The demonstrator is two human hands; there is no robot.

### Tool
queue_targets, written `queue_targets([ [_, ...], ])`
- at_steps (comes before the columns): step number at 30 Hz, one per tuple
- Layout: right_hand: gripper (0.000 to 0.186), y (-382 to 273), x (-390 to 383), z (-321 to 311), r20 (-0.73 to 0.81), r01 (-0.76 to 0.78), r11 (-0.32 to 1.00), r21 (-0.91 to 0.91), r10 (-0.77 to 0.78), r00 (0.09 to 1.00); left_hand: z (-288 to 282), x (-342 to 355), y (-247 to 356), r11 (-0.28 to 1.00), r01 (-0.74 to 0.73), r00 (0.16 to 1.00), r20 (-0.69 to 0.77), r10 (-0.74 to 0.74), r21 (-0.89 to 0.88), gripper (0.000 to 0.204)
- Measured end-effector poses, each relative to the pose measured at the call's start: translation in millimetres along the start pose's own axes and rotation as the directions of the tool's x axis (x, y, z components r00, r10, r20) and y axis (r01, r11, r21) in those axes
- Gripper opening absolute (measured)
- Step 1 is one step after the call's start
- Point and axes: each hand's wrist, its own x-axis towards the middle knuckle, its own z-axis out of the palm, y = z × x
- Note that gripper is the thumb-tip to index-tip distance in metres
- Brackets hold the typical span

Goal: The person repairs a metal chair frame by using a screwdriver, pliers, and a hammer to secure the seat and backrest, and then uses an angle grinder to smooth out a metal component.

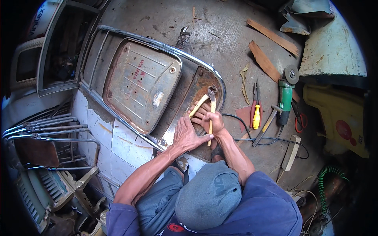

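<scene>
Surface: stained grey concrete floor (220, 27) | Centre: upturned rusty chair frame (157, 78) with chrome tube rim | Right: green angle grinder (285, 96), red-and-yellow pliers (256, 108), red-handled scissors (300, 120), black cable (267, 138) | Top right: two wood strips (271, 35) | Lower right: pale wood block (290, 152)

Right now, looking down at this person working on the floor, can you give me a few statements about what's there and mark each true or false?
1. The right hand holds a wooden-handled hammer. True.
2. The left hand is raised in the air. False: it rests on the rusty metal frame.
3. A green angle grinder lies on the floor. True.
4. The pliers have blue handles. False: red and yellow.
5. The person wears a grey cap. True.
</scene>
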Motion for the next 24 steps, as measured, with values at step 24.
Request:
queue_targets([
  [24, 0.079, -95, -29, 33, -0.418, -0.557, 0.724, -0.407, 0.395, 0.818, 14, -23, 95, 0.538, 0.394, 0.919, 0.32, -0.228, -0.745, 0.12],
])
